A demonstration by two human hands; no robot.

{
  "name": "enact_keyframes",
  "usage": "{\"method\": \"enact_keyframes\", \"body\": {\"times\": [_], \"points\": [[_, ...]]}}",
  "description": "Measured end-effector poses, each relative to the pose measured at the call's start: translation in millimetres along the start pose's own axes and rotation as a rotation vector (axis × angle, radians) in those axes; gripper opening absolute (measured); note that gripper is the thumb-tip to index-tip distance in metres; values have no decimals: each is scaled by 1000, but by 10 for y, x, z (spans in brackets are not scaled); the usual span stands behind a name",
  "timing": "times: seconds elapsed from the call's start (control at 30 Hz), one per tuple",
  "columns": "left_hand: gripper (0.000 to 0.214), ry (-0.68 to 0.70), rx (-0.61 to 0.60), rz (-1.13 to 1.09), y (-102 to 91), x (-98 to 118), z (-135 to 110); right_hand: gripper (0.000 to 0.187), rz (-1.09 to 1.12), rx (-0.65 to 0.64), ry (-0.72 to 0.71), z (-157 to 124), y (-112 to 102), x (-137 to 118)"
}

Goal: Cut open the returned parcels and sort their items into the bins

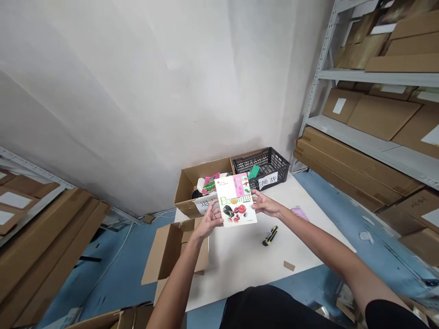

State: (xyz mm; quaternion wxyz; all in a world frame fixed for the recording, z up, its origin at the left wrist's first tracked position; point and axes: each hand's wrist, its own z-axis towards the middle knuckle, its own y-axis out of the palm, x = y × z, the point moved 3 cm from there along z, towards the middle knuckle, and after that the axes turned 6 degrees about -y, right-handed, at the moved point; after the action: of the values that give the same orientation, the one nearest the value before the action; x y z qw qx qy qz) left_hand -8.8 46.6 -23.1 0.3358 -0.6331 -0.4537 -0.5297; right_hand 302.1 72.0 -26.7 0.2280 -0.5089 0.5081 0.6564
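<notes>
A thin book (236,201) with fruit pictures and the word "Beautiful" on its white cover is held up above the table, cover facing me. My left hand (207,222) grips its lower left edge. On the opposite side, my right hand (265,203) pinches the right edge. Behind the book stand a cardboard box (190,209) with a paper label and mixed goods inside, and a black plastic crate (283,170) holding a green item (254,172). Below my left hand sits an open cardboard box (163,249), its flaps spread.
On the white table (236,269) lie a yellow-and-black box cutter (270,236), a small brown cardboard piece (289,265) and a blurred pinkish-purple item (300,213). Shelves with cartons (384,114) stand at the right; long cartons (51,256) are at the left.
</notes>
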Motion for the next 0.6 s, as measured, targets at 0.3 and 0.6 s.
{"method": "enact_keyframes", "body": {"times": [0.3,0.6], "points": [[73,227,284,279,615,442,161,63,-83,126,-193,-164,264,-318],[79,326,316,63,1047,612,277,53,-215,70,-385,22,517,-263]]}}
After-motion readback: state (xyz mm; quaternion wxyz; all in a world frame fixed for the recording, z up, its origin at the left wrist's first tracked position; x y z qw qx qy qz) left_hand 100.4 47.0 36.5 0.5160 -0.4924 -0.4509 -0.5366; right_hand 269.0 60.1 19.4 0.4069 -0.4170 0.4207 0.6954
